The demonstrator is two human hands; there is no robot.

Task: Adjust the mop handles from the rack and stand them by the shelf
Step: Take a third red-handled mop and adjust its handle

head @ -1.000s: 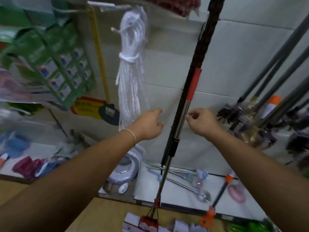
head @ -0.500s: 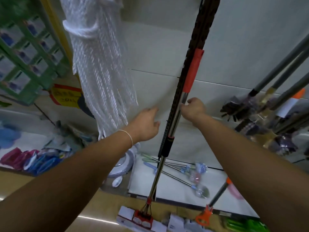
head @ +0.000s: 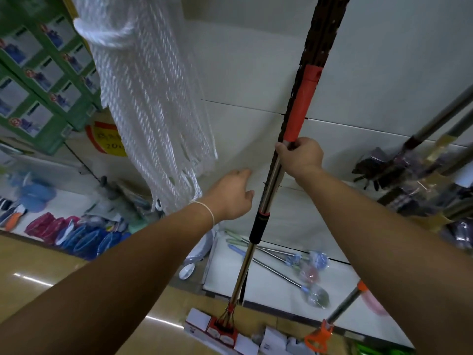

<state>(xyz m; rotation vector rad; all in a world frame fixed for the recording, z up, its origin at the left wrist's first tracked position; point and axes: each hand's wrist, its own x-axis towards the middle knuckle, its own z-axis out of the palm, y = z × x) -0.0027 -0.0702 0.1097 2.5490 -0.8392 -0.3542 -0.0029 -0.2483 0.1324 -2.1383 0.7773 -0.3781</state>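
**Steel pole in my right hand**

Steel runs up the middle of my view: the mop handle (head: pixel 271 180) stands nearly upright, leaning a little to the right toward its top. Its red-framed mop head (head: pixel 222 326) sits on the tan floor (head: pixel 76 272) at the bottom, between small white boxes (head: pixel 195 322).

My right hand (head: pixel 300 156) is clenched round the handle just under the red sleeve (head: pixel 302 103), fingers wrapped over the pole, knuckles toward me. Below my grip the bare steel drops to a black collar (head: pixel 258 228), then steel again down to the head.

My left hand (head: pixel 231 194) is released, fingers loosely spread, just left of the pole and level with the steel stretch above the collar. It holds nothing; I cannot tell whether a fingertip brushes the pole. A thin white band (head: pixel 208 211) circles that wrist.

Further back, a second handle with an orange fitting (head: pixel 318 335) leans at lower right. Long-stemmed brushes (head: pixel 294 267) lie on the low white shelf (head: pixel 268 290). A bundle of white rope (head: pixel 151 103) hangs at upper left against the pale wall (head: pixel 384 73). More poles (head: pixel 440 124) slant in on the right.
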